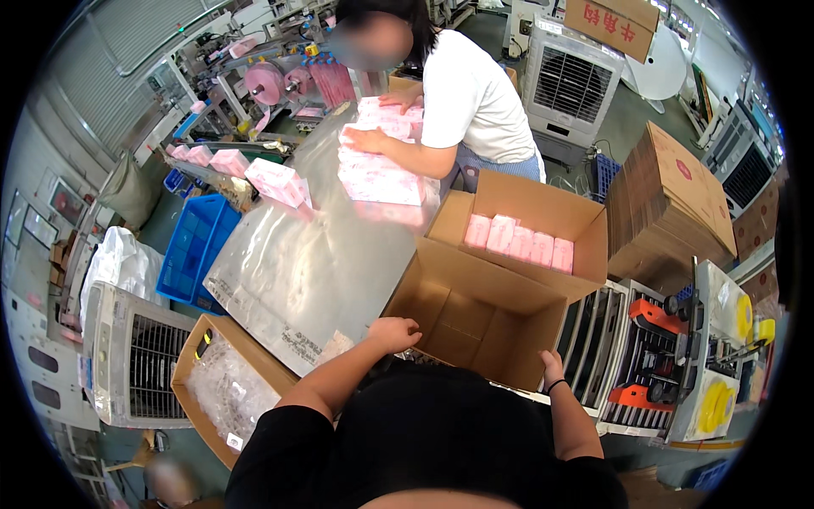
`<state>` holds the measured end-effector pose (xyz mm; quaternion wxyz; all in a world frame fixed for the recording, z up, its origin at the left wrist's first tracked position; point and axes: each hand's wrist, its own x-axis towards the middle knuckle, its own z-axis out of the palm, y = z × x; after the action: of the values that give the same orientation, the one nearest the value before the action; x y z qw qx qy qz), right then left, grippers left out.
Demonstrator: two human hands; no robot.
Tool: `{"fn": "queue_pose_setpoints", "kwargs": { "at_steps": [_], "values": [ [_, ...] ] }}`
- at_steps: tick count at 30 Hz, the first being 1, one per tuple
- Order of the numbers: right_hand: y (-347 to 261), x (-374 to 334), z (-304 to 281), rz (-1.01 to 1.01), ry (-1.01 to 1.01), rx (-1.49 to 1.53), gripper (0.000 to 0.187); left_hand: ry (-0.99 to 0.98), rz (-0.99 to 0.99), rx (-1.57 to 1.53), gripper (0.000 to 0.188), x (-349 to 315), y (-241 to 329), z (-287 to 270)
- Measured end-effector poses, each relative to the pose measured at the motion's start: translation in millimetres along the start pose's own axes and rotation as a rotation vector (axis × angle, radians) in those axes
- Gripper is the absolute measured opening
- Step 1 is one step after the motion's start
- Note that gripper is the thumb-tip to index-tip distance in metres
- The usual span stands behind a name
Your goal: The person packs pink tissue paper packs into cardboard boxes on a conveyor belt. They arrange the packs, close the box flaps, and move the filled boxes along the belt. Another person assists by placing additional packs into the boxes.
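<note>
An open cardboard box (475,327) stands right in front of me, its brown bottom showing with nothing on it. My left hand (395,335) is at its near left corner, fingers curled over the edge. At the right wall, my right hand (552,366) grips the rim, with the fingertips partly hidden. Just beyond stands a second open cardboard box (543,199) with a row of pink packs (520,241) inside. Across the metal table (297,271), a co-worker's hands (366,141) rest on a block of pink-and-white packs (377,180).
More pink packs (275,181) sit on a conveyor at the far left. A blue crate (197,250) and a carton of clear plastic film (229,386) flank the table's left side. Flattened cartons (670,204) are stacked at right, near a roller conveyor with orange parts (657,314).
</note>
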<state>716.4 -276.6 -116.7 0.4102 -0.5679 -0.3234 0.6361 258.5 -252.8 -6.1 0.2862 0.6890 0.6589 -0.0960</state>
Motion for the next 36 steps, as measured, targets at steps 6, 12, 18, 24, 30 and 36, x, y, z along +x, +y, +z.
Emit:
{"fn": "queue_pose_setpoints", "kwargs": {
  "at_steps": [6,12,18,24,30,36],
  "values": [
    [-3.3,-1.5,0.4,0.014,0.025,-0.011,0.045,-0.026,0.005,-0.002,0.046,4.0,1.1,-5.2],
    [-10.1,-3.7,3.4,0.026,0.028,-0.001,0.045,-0.053,0.005,-0.023,0.046,8.6,2.5,-10.7],
    [-1.2,-1.7,-1.3,-0.017,0.005,0.016,0.045,-0.031,0.000,0.008,0.045,8.5,2.7,-4.9],
    [5.9,3.9,-4.5,-0.018,-0.021,0.010,0.046,-0.039,-0.003,-0.025,0.044,4.7,1.4,-1.8],
    [-6.0,-6.7,13.2,-0.030,0.031,0.070,0.042,-0.020,-0.020,-0.059,0.042,-5.6,4.3,-2.6],
    [5.1,-9.0,-45.4,0.297,0.030,0.239,0.046,-0.026,-0.030,-0.048,0.043,-7.0,6.7,-4.0]
  ]
}}
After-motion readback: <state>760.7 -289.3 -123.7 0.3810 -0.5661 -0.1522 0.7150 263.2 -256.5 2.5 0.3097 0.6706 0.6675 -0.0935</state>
